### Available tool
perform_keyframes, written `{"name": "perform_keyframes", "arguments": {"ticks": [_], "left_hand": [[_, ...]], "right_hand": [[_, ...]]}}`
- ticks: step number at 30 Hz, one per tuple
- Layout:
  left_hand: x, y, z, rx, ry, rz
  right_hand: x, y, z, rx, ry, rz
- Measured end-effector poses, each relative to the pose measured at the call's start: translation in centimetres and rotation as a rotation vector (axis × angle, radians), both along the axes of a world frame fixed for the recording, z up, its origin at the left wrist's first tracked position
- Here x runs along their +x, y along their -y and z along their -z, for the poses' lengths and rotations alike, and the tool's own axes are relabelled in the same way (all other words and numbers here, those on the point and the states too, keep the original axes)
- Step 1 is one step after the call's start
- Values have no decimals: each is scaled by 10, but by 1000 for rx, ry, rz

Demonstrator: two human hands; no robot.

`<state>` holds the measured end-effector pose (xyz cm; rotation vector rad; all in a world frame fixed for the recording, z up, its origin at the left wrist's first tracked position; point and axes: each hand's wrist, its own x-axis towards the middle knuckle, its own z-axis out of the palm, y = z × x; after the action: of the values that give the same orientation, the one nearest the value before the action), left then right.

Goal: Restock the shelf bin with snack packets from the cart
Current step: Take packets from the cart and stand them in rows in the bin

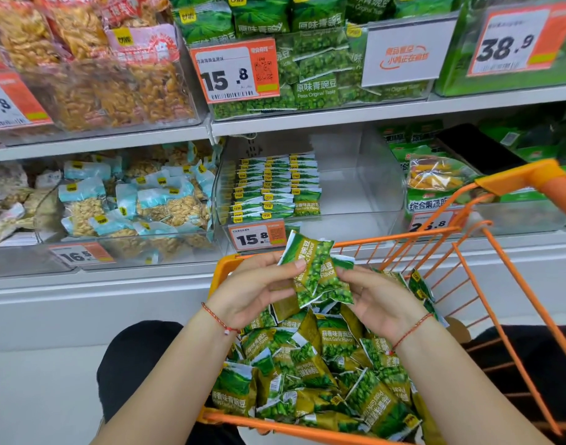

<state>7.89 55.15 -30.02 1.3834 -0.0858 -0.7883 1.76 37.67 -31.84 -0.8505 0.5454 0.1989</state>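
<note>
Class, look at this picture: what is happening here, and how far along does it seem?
A person is restocking a store shelf. Both hands, the left hand and the right hand, hold a small bunch of green pea packets above the orange cart, which is full of the same packets. Straight ahead, the clear shelf bin holds neat rows of packets on its left side, while its right side is bare. The bunch has not yet gone into the bin.
</note>
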Motion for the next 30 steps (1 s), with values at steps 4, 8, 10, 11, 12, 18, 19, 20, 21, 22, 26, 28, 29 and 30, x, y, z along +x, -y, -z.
{"name": "perform_keyframes", "arguments": {"ticks": [4, 8, 10, 11, 12, 18, 19, 20, 21, 22, 26, 28, 29, 30], "left_hand": [[2, 7, 1, 44, 32, -59], [1, 9, -1, 87, 51, -116], [2, 9, -1, 98, 57, -155], [2, 9, 0, 103, 63, -164], [2, 9, 0, 104, 68, -173], [0, 10, 2, 85, 137, -252], [1, 9, 3, 100, 165, -266], [2, 7, 2, 113, 191, -268], [3, 5, 1, 118, 215, -252], [4, 3, 0, 115, 237, -216], [2, 2, -5, 146, 331, -30], [3, 4, -5, 192, 376, -25], [4, 6, -4, 214, 400, -37], [5, 7, -3, 224, 408, -68]], "right_hand": [[0, -1, 4, 44, -15, -26], [2, -1, 4, 31, 41, -50], [2, -1, 3, 19, 76, -79], [3, -1, 5, 5, 83, -91], [3, -1, 7, -16, 89, -107], [3, -6, 11, -181, 86, -112], [3, -5, 12, -186, 79, -88], [3, -5, 13, -198, 66, -64], [3, -4, 13, -206, 61, -52], [2, -4, 12, -214, 59, -52], [0, -7, 5, -222, 76, -62], [0, -7, 1, -201, 84, -40], [0, -7, 1, -195, 98, -23], [-1, -7, 0, -187, 110, -5]]}}
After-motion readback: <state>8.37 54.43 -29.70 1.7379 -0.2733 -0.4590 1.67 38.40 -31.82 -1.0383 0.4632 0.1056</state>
